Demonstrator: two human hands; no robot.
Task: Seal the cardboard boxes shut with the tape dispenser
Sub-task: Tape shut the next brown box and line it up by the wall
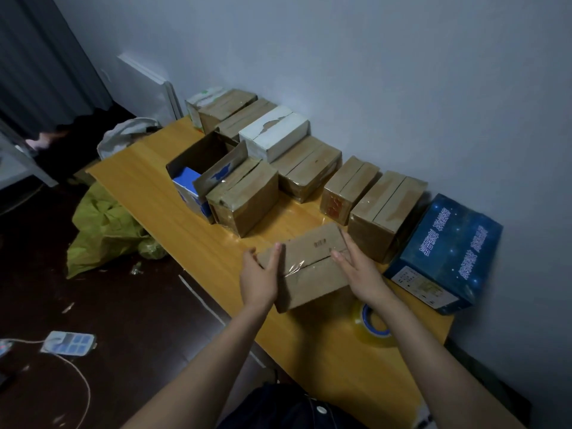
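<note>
1. Head view: the small cardboard box (312, 284) sits on the near part of the wooden table (148, 187) between both hands. Its top flaps meet in a seam, with a crinkled bit of clear tape at the near end
2. The left hand (258, 281) lies against the box's left end, fingers straight and close together. The right hand (360, 274) rests flat on the top right, fingers straight and a little spread. Neither curls round anything
3. The tape roll (366, 334), clear on a blue core, lies flat on the table just in front of the box, partly under the right wrist, with no hand on it
4. Handling, as a judgement: the box looks light and stiff at its edges, but the flaps will likely give along the seam. It seems best steadied by its two short ends, with the flaps pressed down beside the seam while tape runs across
5. Count, as far as I can tell: one box in hand and six other closed brown boxes (247, 202). There is also one open box (201, 162), one white box (275, 134), one dark blue box (448, 252), one green-and-white box (201, 102) at the far end, and one tape roll
</note>
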